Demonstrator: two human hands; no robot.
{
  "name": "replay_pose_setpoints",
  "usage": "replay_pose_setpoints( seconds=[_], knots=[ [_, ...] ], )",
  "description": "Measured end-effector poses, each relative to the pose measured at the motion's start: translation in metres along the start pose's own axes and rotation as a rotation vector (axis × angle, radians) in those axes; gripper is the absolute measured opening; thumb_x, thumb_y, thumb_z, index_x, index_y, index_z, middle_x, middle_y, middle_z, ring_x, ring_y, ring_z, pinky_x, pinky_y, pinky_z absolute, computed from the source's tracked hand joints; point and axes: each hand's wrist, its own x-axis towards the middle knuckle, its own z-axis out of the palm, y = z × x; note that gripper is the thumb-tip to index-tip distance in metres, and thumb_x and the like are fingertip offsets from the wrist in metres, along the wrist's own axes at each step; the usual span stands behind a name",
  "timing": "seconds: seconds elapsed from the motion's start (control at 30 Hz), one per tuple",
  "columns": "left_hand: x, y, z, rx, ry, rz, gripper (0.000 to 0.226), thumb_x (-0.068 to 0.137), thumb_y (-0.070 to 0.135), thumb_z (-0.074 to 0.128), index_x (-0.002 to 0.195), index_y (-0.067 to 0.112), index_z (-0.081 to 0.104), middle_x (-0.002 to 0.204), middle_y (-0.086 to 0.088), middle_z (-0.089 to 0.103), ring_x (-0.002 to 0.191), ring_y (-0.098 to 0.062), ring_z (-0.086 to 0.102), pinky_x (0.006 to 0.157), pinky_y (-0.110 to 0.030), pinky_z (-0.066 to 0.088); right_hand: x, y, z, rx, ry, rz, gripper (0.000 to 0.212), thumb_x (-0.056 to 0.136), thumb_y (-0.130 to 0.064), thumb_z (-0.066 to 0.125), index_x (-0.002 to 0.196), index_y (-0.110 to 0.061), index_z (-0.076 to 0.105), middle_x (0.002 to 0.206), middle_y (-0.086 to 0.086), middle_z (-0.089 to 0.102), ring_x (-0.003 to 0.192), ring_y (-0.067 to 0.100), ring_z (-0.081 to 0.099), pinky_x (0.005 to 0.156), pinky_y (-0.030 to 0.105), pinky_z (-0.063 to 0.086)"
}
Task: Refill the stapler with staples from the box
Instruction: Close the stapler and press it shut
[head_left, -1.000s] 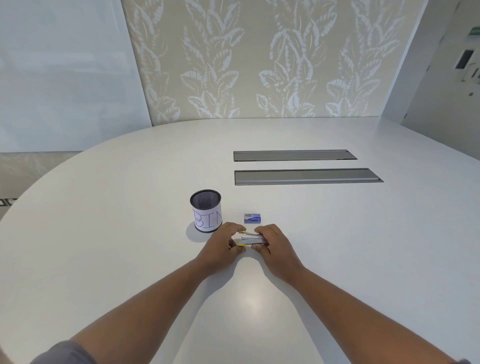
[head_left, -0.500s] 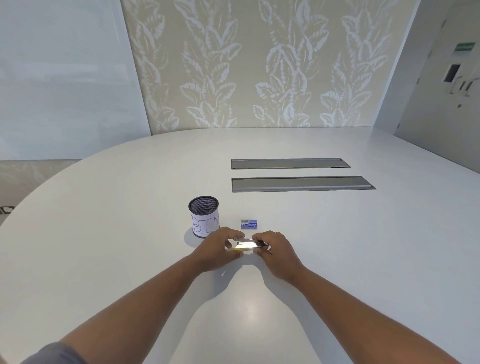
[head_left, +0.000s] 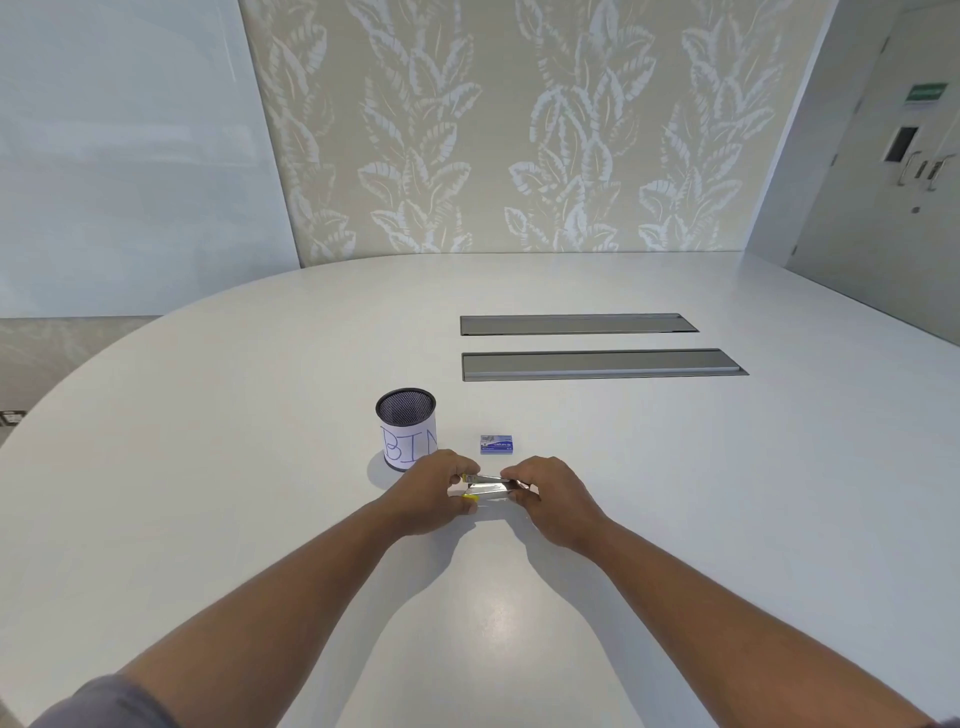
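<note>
Two hands grip a small stapler over a white table.

From the left: a mesh cup (head_left: 406, 435) labelled "BIN" stands on the table (head_left: 208, 493); the left hand (head_left: 427, 498) pinches the stapler (head_left: 488, 487) at its yellow-tipped end, the right hand (head_left: 551, 499) clasps the other end. The stapler seems hinged open, though the fingers hide much. The blue staple box (head_left: 497, 445) lies closed just behind the hands.
</note>
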Motion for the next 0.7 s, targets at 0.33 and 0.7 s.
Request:
replay_pose_setpoints(
  seconds=[0.33,0.7],
  knots=[
    [0.0003,-0.0007,0.0031,0.016,-0.023,-0.031,0.05,0.081,0.024,0.08,0.128,0.02,0.065,0.115,0.001,0.063,0.103,-0.015,0.059,0.094,-0.032,0.052,-0.0026,0.0049,0.0004,-0.008,-0.031,0.068,0.027,0.095,-0.011,0.064,0.119,-0.017,0.074,0.115,0.0,0.074,0.109,0.019,0.06,0.093,0.03,0.044],
    [-0.0015,-0.0046,0.0066,-0.02,-0.018,-0.076,0.047,0.077,0.024,0.082,0.122,0.023,0.068,0.109,0.007,0.061,0.097,-0.009,0.059,0.077,-0.015,0.041,-0.0038,0.002,0.0025,0.007,-0.073,0.073,0.018,0.088,-0.009,0.061,0.097,-0.019,0.074,0.093,0.001,0.074,0.09,0.023,0.064,0.085,0.044,0.054]
  ],
)
